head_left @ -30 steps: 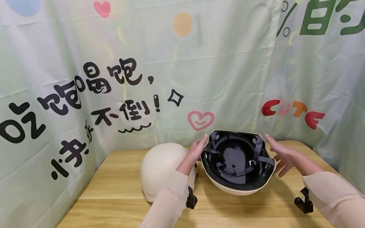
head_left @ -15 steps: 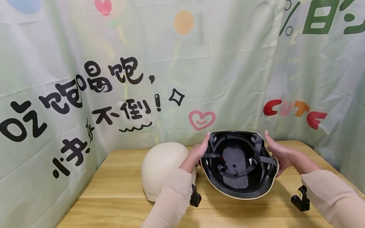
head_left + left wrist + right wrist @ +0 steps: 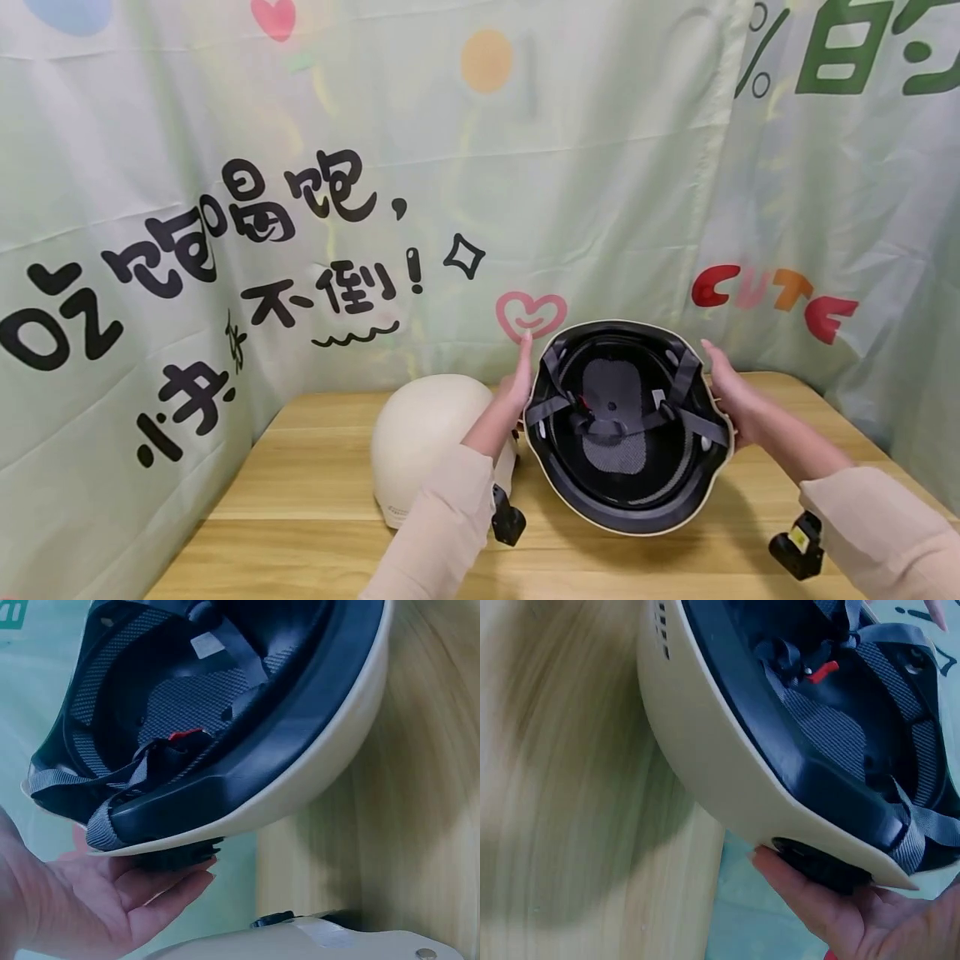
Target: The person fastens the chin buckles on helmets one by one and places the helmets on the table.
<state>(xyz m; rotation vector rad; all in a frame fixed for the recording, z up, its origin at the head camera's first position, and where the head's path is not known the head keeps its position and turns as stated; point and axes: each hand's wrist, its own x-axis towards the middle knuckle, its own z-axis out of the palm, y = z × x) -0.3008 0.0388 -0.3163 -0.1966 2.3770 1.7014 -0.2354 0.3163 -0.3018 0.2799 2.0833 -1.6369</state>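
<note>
A cream helmet (image 3: 632,510), its black lined inside with grey straps facing me, is held up close over the table between both hands. At its left side my left hand (image 3: 517,385) holds the outer shell, thumb pointing up; in the left wrist view the fingers (image 3: 172,896) bend in under a black part on the shell. My right hand (image 3: 738,402) grips the opposite side, thumb up beside the rim. Its fingers (image 3: 795,889) lie against the black side fitting in the right wrist view. A second cream helmet (image 3: 427,442) stands dome up, left of the held one, partly behind the left forearm.
The wooden table (image 3: 300,483) carries both helmets' shadows. A pale green printed curtain (image 3: 600,167) hangs behind and along both sides of it. A black wrist device (image 3: 507,517) is on the left sleeve and another black device (image 3: 798,546) on the right.
Both hands have closed in on the helmet's sides, the right one coming into contact. The helmet has tilted so its inside faces me more, with its upper rim higher.
</note>
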